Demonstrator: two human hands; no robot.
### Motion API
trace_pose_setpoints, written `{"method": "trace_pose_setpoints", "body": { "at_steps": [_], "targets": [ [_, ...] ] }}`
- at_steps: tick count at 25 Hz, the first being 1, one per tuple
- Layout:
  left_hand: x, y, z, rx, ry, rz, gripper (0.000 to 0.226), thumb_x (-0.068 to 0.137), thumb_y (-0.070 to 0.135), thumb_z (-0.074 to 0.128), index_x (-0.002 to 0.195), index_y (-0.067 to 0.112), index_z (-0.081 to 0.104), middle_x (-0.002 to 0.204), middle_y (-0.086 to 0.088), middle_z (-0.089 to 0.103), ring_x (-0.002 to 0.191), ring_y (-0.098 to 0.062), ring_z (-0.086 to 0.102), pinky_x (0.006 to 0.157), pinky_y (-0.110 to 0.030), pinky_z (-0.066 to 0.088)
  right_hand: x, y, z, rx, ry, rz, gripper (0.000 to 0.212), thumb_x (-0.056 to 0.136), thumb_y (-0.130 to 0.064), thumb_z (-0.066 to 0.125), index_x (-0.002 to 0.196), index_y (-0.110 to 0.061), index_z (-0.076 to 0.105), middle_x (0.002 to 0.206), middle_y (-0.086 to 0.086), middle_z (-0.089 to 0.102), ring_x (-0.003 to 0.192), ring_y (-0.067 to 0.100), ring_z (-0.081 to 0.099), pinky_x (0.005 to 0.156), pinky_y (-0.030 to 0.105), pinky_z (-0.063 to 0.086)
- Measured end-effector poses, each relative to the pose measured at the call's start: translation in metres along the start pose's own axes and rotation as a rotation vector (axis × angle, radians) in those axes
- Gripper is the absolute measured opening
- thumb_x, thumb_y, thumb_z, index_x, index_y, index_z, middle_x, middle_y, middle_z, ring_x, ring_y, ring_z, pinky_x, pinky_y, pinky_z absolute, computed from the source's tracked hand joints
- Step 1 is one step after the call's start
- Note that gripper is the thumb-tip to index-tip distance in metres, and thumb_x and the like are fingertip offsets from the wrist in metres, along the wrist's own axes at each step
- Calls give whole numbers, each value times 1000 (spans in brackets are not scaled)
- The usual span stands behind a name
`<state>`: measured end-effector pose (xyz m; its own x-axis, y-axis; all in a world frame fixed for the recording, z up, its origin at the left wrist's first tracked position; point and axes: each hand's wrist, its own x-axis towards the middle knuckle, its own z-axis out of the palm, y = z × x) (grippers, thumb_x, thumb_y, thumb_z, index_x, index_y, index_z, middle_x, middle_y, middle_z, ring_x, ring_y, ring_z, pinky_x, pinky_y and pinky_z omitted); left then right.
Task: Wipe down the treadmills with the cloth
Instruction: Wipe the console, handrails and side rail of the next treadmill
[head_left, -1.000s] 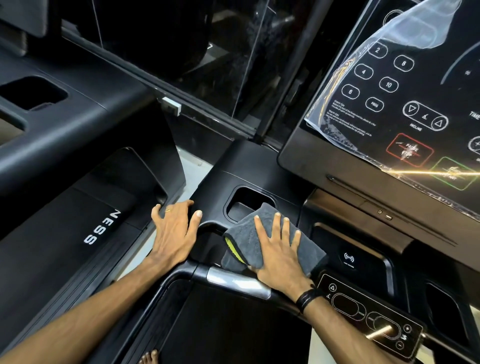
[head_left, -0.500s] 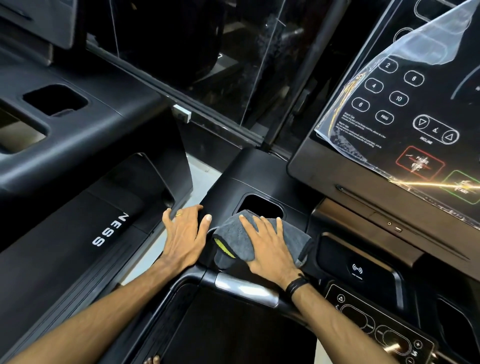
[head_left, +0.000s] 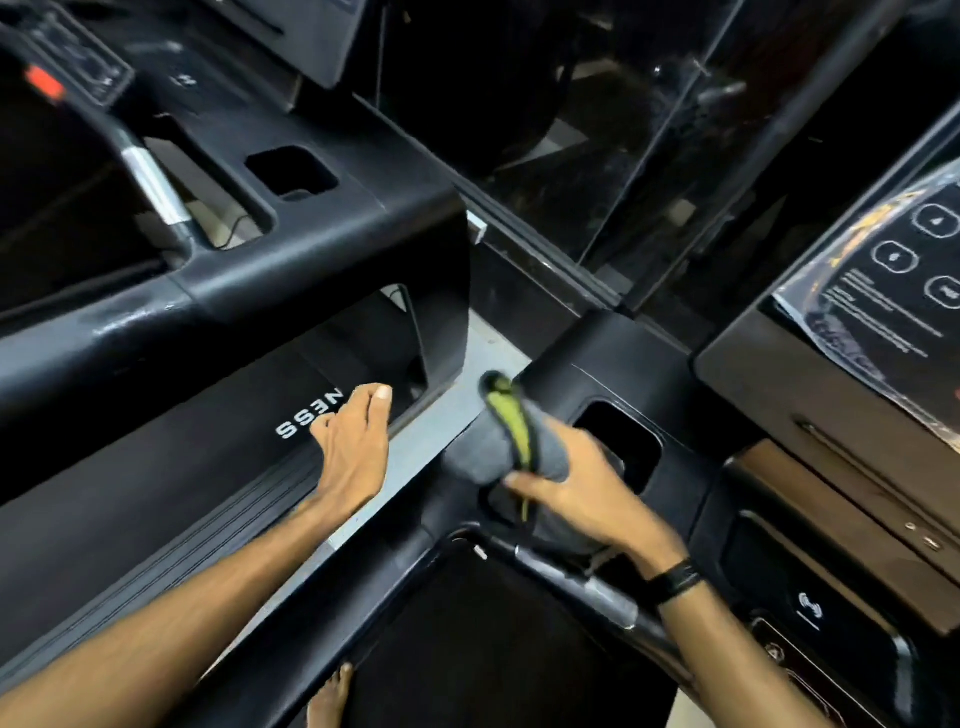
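The right hand, flat on the cloth a moment ago, is now bunching and gripping it, lifting toward ten o'clock, while the left hand, fingers relaxed and empty, is reaching for the neighbouring treadmill, suggesting this console's wipe is ending.

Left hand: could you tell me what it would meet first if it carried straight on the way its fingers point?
Probably the neighbouring treadmill's dark side panel near its white lettering; the left hand points there, though depth is unclear.

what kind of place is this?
Most likely a gym or fitness showroom: two treadmills side by side, a film-covered console with keypad buttons on the near one, the neighbouring treadmill lettered "NESS", and glass panels ahead.
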<state>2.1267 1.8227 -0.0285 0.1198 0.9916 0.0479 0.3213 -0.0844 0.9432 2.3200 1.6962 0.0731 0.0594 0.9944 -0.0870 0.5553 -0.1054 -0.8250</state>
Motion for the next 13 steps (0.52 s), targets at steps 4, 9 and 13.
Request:
{"method": "trace_pose_setpoints", "body": {
  "at_steps": [4,9,13],
  "targets": [
    [-11,-37,-44,6,55,-136,48,87,68,19,88,39,57,92,7,69,101,-27,60,110,-45,29,18,0,114,-853,-471,-1,84,80,-83,46,153,-46,27,166,0,21,154,31,6,118,66,-8],
    [-51,-63,-87,183,109,-230,67,84,70,10,102,30,61,95,0,71,106,-24,55,81,-22,13,98,-12,139,-916,-652,199,85,75,-88,48,122,-19,64,134,8,63,127,30,53,108,52,29],
    [-71,-70,-106,204,153,-276,64,88,69,15,102,28,61,94,-5,72,106,-22,56,80,-24,13,111,-36,193,-970,-872,157,68,82,-73,59,118,-15,62,134,13,63,119,32,59,86,38,39]
  ]
}}
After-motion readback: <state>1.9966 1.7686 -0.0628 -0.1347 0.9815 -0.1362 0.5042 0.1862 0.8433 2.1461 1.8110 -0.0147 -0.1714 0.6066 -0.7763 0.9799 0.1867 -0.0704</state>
